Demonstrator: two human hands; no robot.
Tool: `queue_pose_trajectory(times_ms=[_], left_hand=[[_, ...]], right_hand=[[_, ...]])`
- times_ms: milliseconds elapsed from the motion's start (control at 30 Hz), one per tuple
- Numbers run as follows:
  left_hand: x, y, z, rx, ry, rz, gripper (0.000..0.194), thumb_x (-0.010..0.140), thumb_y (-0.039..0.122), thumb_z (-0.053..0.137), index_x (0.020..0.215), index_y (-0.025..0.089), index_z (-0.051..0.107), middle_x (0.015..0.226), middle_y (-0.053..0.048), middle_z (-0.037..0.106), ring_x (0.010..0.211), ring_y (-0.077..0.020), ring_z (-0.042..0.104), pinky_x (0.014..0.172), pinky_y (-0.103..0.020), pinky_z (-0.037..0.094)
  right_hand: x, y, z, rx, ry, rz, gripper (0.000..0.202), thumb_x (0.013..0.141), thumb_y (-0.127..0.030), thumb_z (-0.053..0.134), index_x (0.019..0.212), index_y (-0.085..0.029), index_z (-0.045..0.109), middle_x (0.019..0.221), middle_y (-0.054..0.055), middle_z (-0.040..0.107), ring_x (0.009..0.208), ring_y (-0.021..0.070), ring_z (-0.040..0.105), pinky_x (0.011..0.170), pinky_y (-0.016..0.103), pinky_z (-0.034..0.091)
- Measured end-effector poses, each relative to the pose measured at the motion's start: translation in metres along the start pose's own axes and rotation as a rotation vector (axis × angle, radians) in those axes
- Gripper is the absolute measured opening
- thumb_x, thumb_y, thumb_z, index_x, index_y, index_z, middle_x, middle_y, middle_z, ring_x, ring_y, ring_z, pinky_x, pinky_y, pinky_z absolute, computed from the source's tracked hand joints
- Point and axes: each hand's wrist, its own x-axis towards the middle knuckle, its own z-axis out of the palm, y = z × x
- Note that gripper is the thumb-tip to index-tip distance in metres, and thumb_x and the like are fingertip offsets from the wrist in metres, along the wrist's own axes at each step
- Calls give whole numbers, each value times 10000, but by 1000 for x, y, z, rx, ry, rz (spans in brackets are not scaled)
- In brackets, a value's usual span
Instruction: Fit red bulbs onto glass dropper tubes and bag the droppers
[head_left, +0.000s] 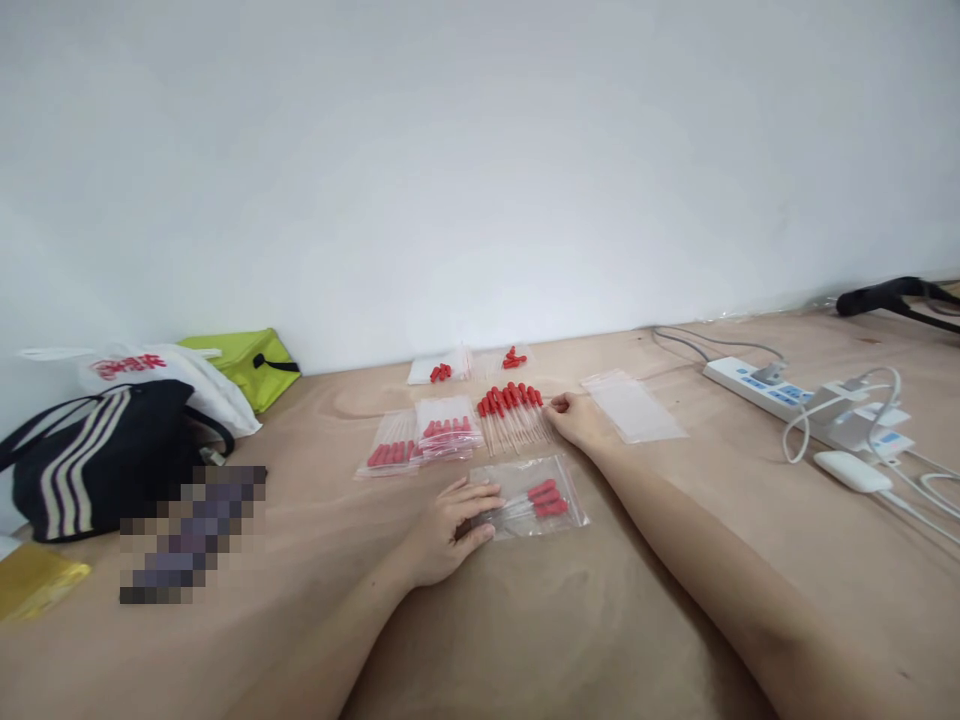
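Note:
Flat on the table lies a clear zip bag (577, 500) holding several droppers with red bulbs, bulbs toward the right. My left hand (450, 525) rests over the bag's left end, its fingers stretched out and the thumb apart. Beyond the bag, loose droppers (511, 405) with red bulbs and thin clear stems lie side by side in a row. At the right end of this row, my right hand (571, 418) has its fingers pinched on a dropper, which they largely hide. Filled zip bags (446, 430) of droppers are stacked left of the row.
Empty clear bags (636, 408) lie right of my right hand. Loose red bulbs (441, 373) sit on bags by the wall. A power strip (772, 395) with cables and a white adapter (853, 471) is at right. A black striped bag (105, 460) and a lime bag (259, 370) stand left.

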Motion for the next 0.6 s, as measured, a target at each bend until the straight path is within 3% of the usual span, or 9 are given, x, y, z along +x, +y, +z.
queue_pose_trajectory(times_ms=[233,433,600], left_hand=[[-1,1,0,-22,13,1,316,818,246,486,1129,263,542,1251,-21,512,1172,-181,438,1049,-437,214],[0,0,0,-30,8,4,324,815,244,489,1134,257,543,1249,-26,514,1170,-186,442,1048,-442,218],[-1,-2,1,-36,15,6,324,821,264,487,1140,269,540,1254,-20,509,1174,-188,437,1050,-445,212]], right_hand=[[-2,1,5,-123,-19,-5,259,717,-221,500,938,-132,603,894,117,649,838,198,597,712,260,412],[-15,-4,-3,-229,-28,21,291,785,-202,414,1019,-116,563,982,195,592,918,282,569,766,361,396],[-23,2,-9,-155,27,6,429,782,-167,379,1202,-83,409,989,199,560,939,281,542,793,380,395]])
